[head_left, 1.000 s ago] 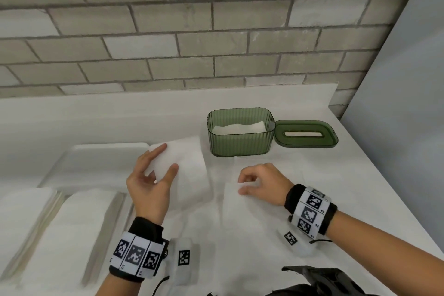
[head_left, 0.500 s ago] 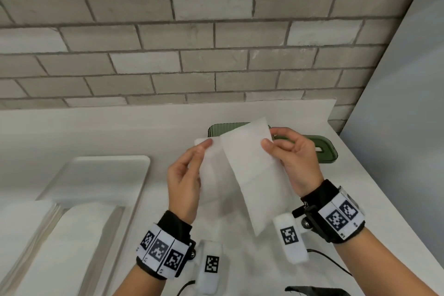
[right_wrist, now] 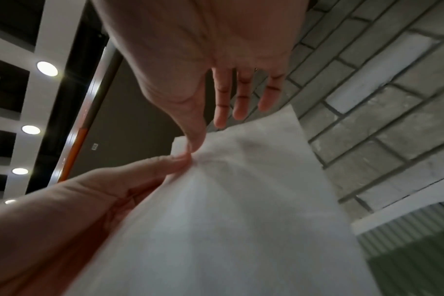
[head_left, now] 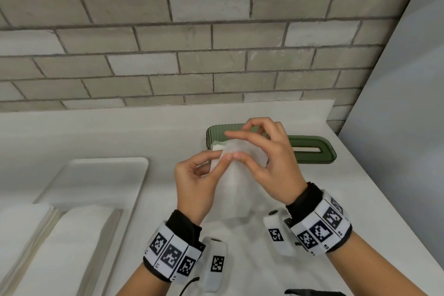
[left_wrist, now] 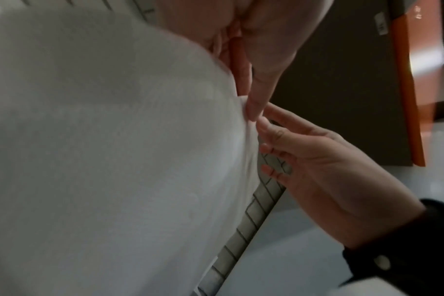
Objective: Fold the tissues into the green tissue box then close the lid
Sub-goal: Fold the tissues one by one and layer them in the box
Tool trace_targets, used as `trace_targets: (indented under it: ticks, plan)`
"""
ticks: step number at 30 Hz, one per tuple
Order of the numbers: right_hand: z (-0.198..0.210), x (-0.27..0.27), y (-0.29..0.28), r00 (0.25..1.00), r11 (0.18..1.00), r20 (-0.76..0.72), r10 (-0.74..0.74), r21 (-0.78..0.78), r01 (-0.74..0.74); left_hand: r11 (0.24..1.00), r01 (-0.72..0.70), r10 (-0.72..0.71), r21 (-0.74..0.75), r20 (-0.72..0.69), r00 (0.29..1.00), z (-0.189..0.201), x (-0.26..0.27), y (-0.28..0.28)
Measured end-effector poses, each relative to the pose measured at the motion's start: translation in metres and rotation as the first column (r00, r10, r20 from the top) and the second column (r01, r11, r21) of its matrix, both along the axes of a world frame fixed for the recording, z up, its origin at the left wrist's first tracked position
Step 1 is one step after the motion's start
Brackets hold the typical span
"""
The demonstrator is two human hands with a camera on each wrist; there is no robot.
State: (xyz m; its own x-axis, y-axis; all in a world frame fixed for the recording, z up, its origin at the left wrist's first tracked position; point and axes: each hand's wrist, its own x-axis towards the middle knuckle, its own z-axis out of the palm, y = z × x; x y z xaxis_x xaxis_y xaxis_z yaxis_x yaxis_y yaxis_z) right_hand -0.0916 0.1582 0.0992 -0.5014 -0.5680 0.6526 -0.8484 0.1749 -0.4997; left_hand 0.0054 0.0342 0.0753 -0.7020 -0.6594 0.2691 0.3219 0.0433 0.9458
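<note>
A white tissue (head_left: 236, 175) hangs pinched at its top edge between left hand (head_left: 194, 180) and right hand (head_left: 269, 163), mid-fold; beyond the fingers (head_left: 245, 157) sits the open green box (head_left: 211, 133), lid (head_left: 312, 149) beside it on the tabletop (head_left: 360, 199); next, likely crease and lower it in.

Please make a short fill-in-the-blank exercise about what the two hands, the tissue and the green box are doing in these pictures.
1. Both hands pinch the top edge of one white ____.
2. The lid lies on the counter to the ____ of the green tissue box, seen from the head camera.
3. The green tissue box is ____, with tissues already inside.
4. The left hand and right hand hold the sheet in front of the ____.

Missing words: tissue; right; open; box
</note>
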Motion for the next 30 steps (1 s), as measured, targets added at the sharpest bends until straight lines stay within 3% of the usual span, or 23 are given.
trace_targets:
  ticks: [3,12,17,22,30]
  plan:
    - [0.006,-0.003,-0.002,0.999,0.999,-0.050,0.000,-0.036,-0.001,0.998,-0.026,0.027,-0.052,0.012,1.000,0.000,0.001,0.000]
    - [0.005,0.003,-0.005,0.993,0.972,-0.111,-0.029,-0.234,0.002,0.998,0.055,-0.054,0.027,-0.051,0.997,0.007,0.004,0.005]
    - [0.003,0.006,-0.002,0.986,0.973,-0.167,-0.002,-0.229,-0.037,0.979,0.093,-0.090,0.183,-0.021,0.996,0.010,0.003,0.002]
    - [-0.003,0.003,0.000,0.981,0.980,-0.187,0.054,-0.181,-0.088,0.991,0.109,-0.108,0.074,-0.019,0.994,0.012,-0.001,-0.001]
    - [-0.005,0.001,-0.001,0.974,0.978,-0.204,0.094,-0.164,-0.129,0.943,0.162,-0.175,0.289,0.022,0.984,0.012,-0.008,-0.005]
